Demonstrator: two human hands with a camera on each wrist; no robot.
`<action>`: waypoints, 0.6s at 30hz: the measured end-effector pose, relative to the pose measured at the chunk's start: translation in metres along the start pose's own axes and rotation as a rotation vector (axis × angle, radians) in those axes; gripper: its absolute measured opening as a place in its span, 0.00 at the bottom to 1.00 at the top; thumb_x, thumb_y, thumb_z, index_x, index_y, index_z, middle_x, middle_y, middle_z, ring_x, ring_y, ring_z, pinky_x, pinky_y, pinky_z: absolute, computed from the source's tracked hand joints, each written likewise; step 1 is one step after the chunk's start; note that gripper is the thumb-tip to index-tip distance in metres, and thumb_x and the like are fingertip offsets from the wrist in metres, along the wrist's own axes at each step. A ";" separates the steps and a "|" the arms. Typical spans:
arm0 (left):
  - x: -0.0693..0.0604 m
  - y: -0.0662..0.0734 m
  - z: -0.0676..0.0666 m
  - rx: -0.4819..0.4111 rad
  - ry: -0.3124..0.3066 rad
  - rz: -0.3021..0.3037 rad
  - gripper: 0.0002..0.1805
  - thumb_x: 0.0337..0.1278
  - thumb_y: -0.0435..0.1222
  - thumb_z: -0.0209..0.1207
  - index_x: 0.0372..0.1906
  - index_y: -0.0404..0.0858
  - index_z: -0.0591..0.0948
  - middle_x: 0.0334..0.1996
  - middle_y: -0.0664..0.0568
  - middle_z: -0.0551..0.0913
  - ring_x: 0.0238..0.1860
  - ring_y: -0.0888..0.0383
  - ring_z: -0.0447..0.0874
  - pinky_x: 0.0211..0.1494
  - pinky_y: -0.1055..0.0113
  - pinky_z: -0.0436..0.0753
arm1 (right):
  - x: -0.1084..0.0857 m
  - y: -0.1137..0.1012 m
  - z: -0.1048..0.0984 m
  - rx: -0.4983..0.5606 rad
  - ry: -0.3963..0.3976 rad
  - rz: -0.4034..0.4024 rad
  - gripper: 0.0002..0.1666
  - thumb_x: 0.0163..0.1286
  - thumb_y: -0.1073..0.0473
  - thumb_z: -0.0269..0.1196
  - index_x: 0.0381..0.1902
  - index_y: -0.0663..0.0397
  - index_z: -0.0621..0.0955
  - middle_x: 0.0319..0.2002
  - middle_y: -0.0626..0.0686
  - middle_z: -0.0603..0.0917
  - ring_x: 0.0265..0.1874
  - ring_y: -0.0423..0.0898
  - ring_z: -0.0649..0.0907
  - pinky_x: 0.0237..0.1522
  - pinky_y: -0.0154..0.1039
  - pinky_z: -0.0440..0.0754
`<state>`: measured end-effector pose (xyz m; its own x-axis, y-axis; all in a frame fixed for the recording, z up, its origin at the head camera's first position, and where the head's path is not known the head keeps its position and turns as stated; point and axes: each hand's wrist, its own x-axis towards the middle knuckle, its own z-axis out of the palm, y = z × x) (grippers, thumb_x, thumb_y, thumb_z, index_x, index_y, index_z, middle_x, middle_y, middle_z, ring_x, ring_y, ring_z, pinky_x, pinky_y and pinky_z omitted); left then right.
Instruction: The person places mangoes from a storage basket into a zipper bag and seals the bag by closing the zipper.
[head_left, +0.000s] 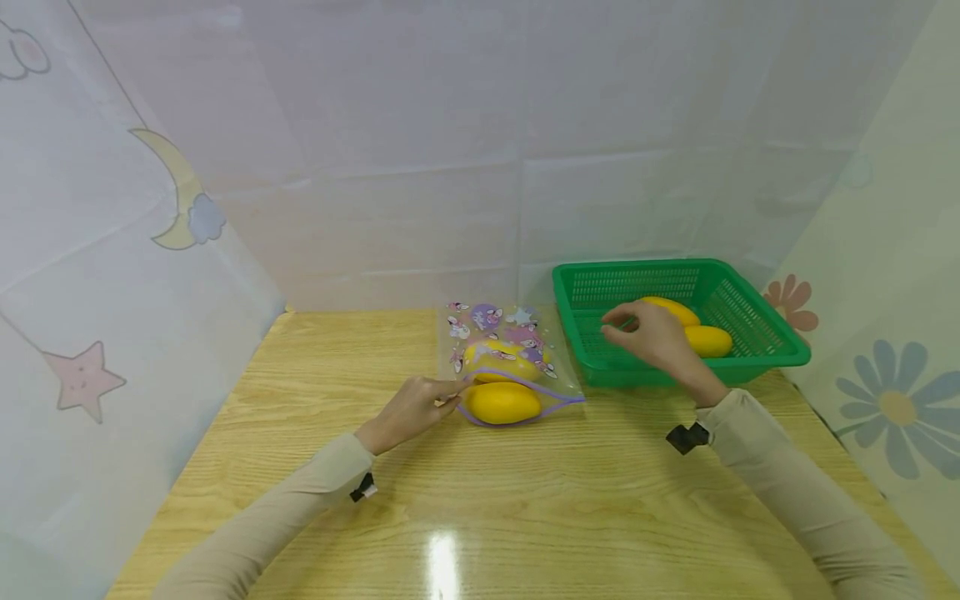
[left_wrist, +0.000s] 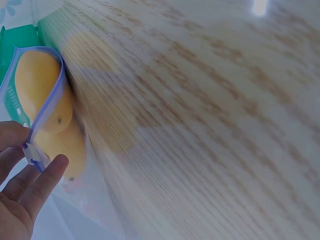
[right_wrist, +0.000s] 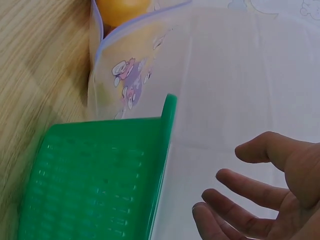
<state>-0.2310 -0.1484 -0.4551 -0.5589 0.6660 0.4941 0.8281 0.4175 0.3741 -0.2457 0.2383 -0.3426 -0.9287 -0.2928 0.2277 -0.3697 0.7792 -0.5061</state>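
Beige sleeves are crossing the tabletop; the left hand is pinching a clear bag lying there by its rim, the right hand hovering, fingers apart, over the basket. Yellow fruit in the bag's mouth could be rolling out if that pinch is slipping.

In the head view, the right hand partly covers the rear mango and the front mango in the green basket. Prints on the zip bag partly veil the farther bagged mango; marks on one purple print are too small to read. The left wrist view's edge cuts off the left hand. In the right wrist view, the basket's wall hides its inside, and the right edge crops the right hand.
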 end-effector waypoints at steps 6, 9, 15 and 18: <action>0.000 0.001 0.000 -0.001 0.003 0.002 0.21 0.56 0.22 0.65 0.56 0.28 0.81 0.42 0.39 0.87 0.34 0.55 0.89 0.32 0.82 0.81 | -0.002 0.006 -0.006 0.003 -0.012 0.013 0.17 0.72 0.56 0.61 0.50 0.65 0.84 0.47 0.66 0.84 0.43 0.62 0.83 0.41 0.57 0.83; 0.000 0.001 0.000 -0.001 0.007 0.007 0.21 0.56 0.22 0.65 0.56 0.28 0.81 0.41 0.39 0.87 0.33 0.55 0.89 0.32 0.82 0.81 | -0.002 0.010 -0.009 -0.005 -0.014 0.027 0.18 0.72 0.56 0.62 0.50 0.65 0.84 0.48 0.66 0.83 0.44 0.63 0.83 0.39 0.55 0.84; 0.000 0.001 0.000 0.001 0.023 0.030 0.21 0.54 0.20 0.66 0.55 0.26 0.81 0.42 0.39 0.87 0.32 0.55 0.89 0.34 0.81 0.82 | 0.000 0.018 -0.015 -0.040 -0.017 0.048 0.20 0.73 0.52 0.61 0.51 0.64 0.84 0.49 0.66 0.83 0.45 0.63 0.83 0.39 0.58 0.82; 0.000 0.000 0.000 -0.001 0.022 0.033 0.21 0.54 0.20 0.65 0.55 0.25 0.81 0.42 0.38 0.87 0.32 0.55 0.89 0.34 0.81 0.82 | 0.001 0.022 -0.019 -0.051 -0.015 0.052 0.20 0.73 0.53 0.61 0.51 0.65 0.83 0.50 0.67 0.83 0.44 0.63 0.83 0.42 0.61 0.79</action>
<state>-0.2306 -0.1479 -0.4551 -0.5324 0.6652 0.5235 0.8459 0.3948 0.3586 -0.2540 0.2655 -0.3379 -0.9470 -0.2592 0.1899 -0.3196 0.8204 -0.4741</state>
